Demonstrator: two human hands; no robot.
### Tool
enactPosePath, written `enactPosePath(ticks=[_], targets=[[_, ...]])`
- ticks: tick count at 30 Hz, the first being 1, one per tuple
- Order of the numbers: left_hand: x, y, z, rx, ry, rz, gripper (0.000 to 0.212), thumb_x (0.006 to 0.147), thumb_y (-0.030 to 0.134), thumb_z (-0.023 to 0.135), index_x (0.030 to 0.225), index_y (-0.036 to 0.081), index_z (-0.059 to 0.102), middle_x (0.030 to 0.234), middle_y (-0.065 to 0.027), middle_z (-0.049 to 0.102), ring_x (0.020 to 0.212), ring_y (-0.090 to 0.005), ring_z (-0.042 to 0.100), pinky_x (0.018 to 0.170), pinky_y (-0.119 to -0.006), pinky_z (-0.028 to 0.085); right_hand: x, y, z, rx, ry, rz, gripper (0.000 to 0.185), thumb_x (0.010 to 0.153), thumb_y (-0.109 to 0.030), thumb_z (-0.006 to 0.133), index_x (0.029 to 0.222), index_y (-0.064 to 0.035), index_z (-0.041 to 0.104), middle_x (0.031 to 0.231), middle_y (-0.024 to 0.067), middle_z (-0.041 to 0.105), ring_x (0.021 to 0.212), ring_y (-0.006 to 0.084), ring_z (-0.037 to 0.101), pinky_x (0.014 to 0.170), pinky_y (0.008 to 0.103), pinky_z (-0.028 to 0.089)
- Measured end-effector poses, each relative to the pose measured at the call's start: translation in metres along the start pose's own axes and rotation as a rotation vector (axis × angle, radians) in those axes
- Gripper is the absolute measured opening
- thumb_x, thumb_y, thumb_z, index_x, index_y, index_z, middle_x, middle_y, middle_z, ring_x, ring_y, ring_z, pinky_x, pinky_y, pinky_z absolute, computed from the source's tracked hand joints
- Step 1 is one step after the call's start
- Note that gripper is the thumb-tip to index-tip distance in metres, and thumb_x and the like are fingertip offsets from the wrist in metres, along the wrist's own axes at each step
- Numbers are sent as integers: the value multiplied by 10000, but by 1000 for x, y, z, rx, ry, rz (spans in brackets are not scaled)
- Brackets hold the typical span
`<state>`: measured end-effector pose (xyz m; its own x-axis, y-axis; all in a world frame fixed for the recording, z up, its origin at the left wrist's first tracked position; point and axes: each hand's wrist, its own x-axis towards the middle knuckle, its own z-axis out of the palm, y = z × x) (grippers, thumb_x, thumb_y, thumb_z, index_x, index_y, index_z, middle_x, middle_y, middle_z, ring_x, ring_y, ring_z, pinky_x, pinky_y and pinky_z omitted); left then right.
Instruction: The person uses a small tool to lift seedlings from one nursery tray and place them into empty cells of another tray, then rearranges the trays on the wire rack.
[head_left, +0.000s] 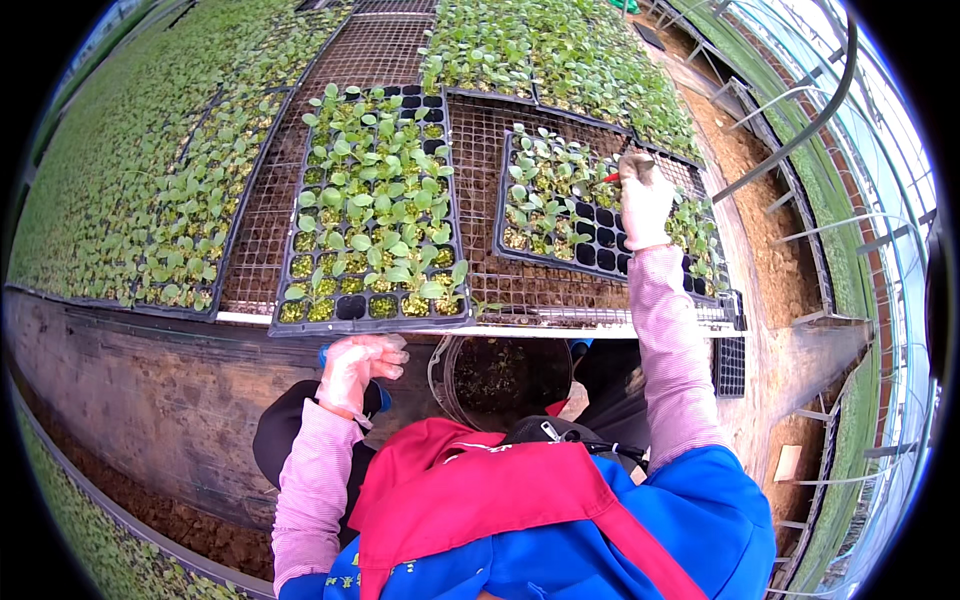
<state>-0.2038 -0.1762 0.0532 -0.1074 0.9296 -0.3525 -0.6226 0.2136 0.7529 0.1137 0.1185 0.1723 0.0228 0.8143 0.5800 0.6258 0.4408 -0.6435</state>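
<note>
My right hand (645, 201), in a whitish glove with a soiled fingertip area, is closed on a small red-tipped tool (611, 178) over the right seedling tray (499, 225). That black plastic tray holds leafy seedlings and several vacant cells under and left of the wrist. My left hand (365, 367), in a thin clear glove, hangs just below the near edge of the larger seedling tray (375, 325), its fingers loosely curled; nothing is seen in it. Green seedlings (375, 202) fill most of this tray, with some dark vacant cells at its far right corner.
Both trays rest on a wire mesh bench (480, 285) with a white front rail (555, 331). A round tub (510, 375) with soil and plant bits stands below the rail. More seedling trays lie left (135, 225) and beyond (600, 67). A curved metal pipe (795, 154) rises at right.
</note>
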Motion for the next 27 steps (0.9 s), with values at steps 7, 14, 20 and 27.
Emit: enactPosePath(ticks=[7,14,20,27], targets=[[4,4,-7,-32,48,110,321,761,258,575,779,-59,623,686,-174,628,605,-272,621,582,-357,518,-57,-92,26,1027,-517,417,251,913,-232,509,969,8,560,733,102,623,531,132,576,496,238,467],[-2,14,-23,-153,479,152,314,763,268,662,769,-29,559,638,-144,601,496,-233,581,483,-319,505,-114,-187,98,769,-819,226,182,905,-169,514,929,-4,587,732,51,598,557,81,526,535,207,435],[3,11,-22,-142,489,241,232,776,144,670,753,-31,519,655,-168,604,486,-215,578,476,-308,506,-126,-195,119,804,-961,353,162,902,-153,514,951,-13,581,737,39,570,565,79,509,543,227,442],[5,4,-27,-203,464,237,202,776,160,676,770,-6,562,719,-119,625,537,-167,586,558,-310,517,-143,-209,133,653,-972,-118,98,848,-90,567,897,-9,595,712,54,611,621,132,580,575,244,459]])
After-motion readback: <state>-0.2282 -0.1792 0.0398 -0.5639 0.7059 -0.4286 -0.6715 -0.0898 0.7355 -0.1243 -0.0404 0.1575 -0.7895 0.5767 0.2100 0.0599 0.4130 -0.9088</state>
